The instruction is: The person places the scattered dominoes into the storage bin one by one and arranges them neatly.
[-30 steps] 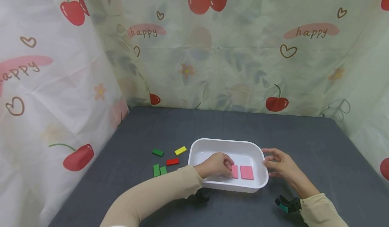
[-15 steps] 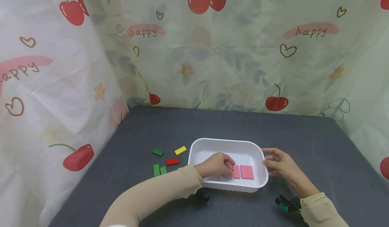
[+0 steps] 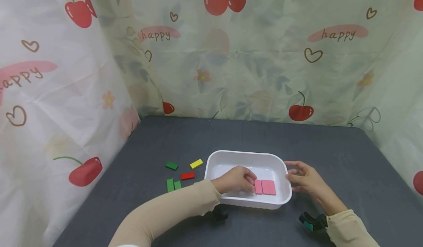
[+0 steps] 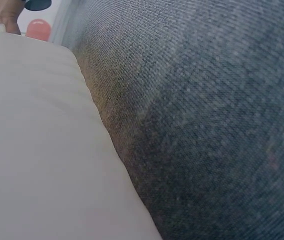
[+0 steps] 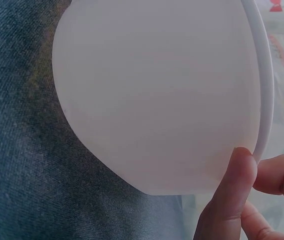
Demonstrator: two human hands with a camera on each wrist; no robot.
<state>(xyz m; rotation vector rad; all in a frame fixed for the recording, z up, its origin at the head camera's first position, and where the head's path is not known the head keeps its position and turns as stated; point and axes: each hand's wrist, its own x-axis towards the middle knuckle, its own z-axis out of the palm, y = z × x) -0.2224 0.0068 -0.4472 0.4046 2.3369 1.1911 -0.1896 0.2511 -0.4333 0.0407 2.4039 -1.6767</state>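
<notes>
Inside the white plastic tub (image 3: 246, 154), my left hand (image 3: 235, 180) reaches down and pinches a narrow pink block (image 3: 258, 187) at its left side. Right against that block lies a wider pink square (image 3: 268, 187), with a faint line near its right side. My right hand (image 3: 305, 181) rests at the tub's right end, fingers fairly straight. In the right wrist view its thumb (image 5: 239, 172) presses on the outer wall, with a finger touching by the rim. The left wrist view shows mostly a pale sleeve (image 4: 47, 140), and the left fingers are hidden there.
Left of the tub, several loose blocks lie on the dark grey table (image 3: 185, 137): a red one (image 3: 187, 175), a yellow one (image 3: 196, 163) and green ones (image 3: 171, 165). A cherry-print cloth (image 3: 238, 74) encloses the table's back and sides.
The narrow pink block has slid right with my left fingers, closing the gap to the pink square. My right hand and the tub have stayed put.
</notes>
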